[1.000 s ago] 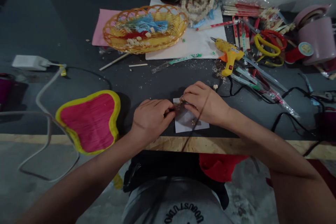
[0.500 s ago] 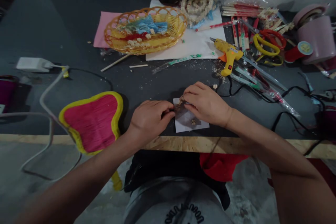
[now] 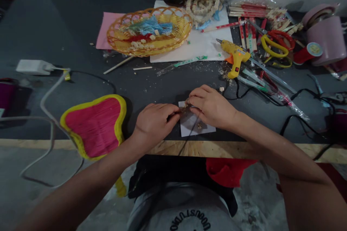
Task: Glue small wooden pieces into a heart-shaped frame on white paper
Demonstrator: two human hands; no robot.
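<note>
My left hand [image 3: 157, 121] is closed, thumb and forefinger pinching one end of a short strand of small wooden pieces [image 3: 185, 105]. My right hand [image 3: 213, 106] pinches the other end, so the strand spans the small gap between my fingertips. Both hands are over a small white paper square [image 3: 187, 130] near the table's front edge. On that paper lies a small loose wooden piece [image 3: 200, 125]. A thin dark line, perhaps a thread, crosses the paper down toward my lap. My fingers hide most of the strand's ends.
A pink fan with a yellow rim [image 3: 94, 126] lies left of my hands. Behind are a wicker basket [image 3: 114, 48] with blue tassels, a yellow glue gun [image 3: 237, 57], scissors [image 3: 275, 47], red thread spool [image 3: 303, 56] and wrapped sticks. Cables [image 3: 51, 130] trail left and right.
My hands stay almost in place, still pinching the strand. A thin dark line that hung further right now runs across the paper, more to the left.
</note>
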